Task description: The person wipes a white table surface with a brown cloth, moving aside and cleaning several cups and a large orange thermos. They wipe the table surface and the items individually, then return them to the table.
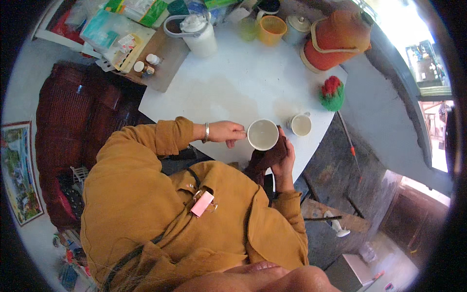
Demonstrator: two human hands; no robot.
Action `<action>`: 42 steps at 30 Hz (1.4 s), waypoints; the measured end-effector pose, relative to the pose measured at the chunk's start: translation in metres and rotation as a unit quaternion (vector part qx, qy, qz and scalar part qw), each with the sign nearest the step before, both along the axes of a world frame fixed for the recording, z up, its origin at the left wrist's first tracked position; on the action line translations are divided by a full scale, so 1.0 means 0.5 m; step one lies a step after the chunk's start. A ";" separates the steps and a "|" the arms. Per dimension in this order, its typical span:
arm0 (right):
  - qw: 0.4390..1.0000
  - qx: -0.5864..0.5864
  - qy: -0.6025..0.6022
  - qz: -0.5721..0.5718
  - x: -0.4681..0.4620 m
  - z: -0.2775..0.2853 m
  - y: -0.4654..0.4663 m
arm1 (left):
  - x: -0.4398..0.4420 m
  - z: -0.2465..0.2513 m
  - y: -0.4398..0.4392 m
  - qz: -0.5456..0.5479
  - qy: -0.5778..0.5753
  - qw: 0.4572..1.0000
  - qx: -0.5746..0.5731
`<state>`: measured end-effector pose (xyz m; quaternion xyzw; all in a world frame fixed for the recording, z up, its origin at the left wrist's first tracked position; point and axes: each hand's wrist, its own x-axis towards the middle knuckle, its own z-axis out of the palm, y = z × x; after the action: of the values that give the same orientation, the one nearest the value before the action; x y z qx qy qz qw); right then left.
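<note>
A white mug is held over the near part of the white table, its open top towards me. My left hand grips it at its left side, where the handle seems to be, though the fingers cover it. My right hand holds a dark brown cloth against the mug's lower right side. A smaller white mug stands on the table just right of the held one, its handle pointing up and to the right.
At the table's back stand a white jug, an orange cup, a lidded container and a red-orange bag. A red and green fluffy thing lies by the right edge. Small bottles sit in a cardboard tray at the left.
</note>
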<state>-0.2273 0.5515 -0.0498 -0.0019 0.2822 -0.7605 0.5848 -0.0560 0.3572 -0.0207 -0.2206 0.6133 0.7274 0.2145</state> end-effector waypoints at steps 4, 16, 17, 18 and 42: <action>0.994 0.089 -0.049 0.044 -0.012 -0.029 -0.021 | -0.012 0.008 -0.012 -0.012 0.009 1.000 0.015; 0.987 0.130 -0.055 0.077 -0.020 -0.027 -0.050 | -0.053 0.017 -0.027 -0.031 0.032 0.999 -0.024; 0.984 0.158 -0.037 0.078 -0.021 -0.029 -0.051 | -0.058 0.014 -0.029 -0.034 0.035 0.998 -0.029; 0.983 0.165 -0.032 0.081 -0.022 -0.033 -0.050 | -0.062 0.012 -0.031 -0.035 0.037 0.998 -0.033; 0.959 0.262 -0.104 -0.016 -0.028 -0.202 0.212 | -0.160 -0.201 -0.359 0.264 0.032 0.963 -0.050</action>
<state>-0.2416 0.6577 -0.1508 0.2352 0.4093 -0.6648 0.5789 -0.1362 0.1779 -0.1211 -0.3615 0.5755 0.7334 -0.0163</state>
